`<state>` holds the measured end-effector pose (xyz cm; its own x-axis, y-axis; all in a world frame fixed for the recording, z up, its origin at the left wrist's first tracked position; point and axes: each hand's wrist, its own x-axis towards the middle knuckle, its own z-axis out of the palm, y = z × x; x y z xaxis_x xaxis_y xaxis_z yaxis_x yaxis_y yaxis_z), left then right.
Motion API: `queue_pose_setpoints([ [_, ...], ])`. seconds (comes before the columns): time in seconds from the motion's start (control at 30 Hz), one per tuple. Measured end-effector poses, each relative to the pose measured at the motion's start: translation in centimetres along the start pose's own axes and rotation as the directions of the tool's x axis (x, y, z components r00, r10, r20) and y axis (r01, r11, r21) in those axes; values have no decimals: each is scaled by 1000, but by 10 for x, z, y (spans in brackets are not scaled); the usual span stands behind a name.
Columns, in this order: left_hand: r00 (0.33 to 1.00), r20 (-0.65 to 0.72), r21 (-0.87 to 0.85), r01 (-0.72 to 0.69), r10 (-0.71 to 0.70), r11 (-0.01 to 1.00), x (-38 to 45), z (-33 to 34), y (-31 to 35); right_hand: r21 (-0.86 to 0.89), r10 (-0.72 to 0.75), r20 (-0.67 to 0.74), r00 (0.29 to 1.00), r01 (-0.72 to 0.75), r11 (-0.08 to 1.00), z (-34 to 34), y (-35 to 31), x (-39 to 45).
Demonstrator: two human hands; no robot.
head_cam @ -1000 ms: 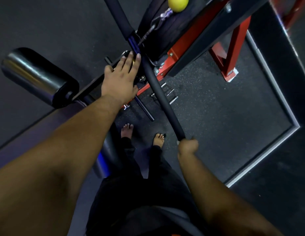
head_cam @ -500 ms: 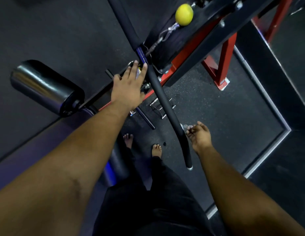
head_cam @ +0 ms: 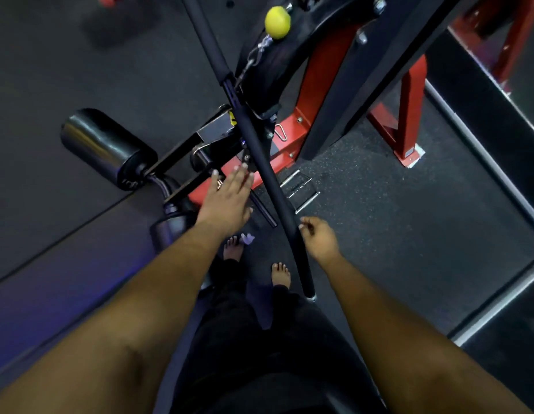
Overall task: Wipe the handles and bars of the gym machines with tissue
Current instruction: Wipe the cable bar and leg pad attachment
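- Long, round, matte foam-sleeved bar (head_cam: pixel 261 162).
- Left hand (head_cam: pixel 227 201): flat, fingers spread, lower than before.
- Right hand (head_cam: pixel 319 239): loosely curled beside bar, empty.
- Crumpled tissue (head_cam: pixel 247 239) now below.

a gym — dark speckled rubber flooring (head_cam: pixel 379 222) underfoot, a red and black machine frame (head_cam: pixel 316 85) bolted upright, a long foam-sleeved pull bar (head_cam: pixel 259 150) hanging on its cable by a yellow stopper ball (head_cam: pixel 277 22), and a black padded roller (head_cam: pixel 106 147) off the bar's far side — plainly workout kit.
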<state>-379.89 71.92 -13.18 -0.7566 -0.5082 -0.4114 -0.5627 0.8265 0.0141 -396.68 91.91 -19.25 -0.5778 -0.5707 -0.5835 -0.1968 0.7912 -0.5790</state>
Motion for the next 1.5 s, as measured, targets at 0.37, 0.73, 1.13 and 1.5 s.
queue_pose_setpoints([
  [0.37, 941, 246, -378, 312, -231, 872, -145, 44, 75, -239, -320, 216, 923, 367, 899, 15, -13, -79],
  [0.73, 904, 327, -545, 419, -277, 726, -208, 179, 104, -354, -203, 373, 905, 341, 871, 108, 45, -93],
  [1.13, 857, 440, -600, 504, -269, 622, -107, 382, 116, -488, -77, 465, 882, 328, 809, 265, 169, 75],
  [1.5, 864, 415, -568, 490, -284, 661, 1, 521, 63, -457, -125, 455, 882, 352, 817, 415, 254, 257],
])
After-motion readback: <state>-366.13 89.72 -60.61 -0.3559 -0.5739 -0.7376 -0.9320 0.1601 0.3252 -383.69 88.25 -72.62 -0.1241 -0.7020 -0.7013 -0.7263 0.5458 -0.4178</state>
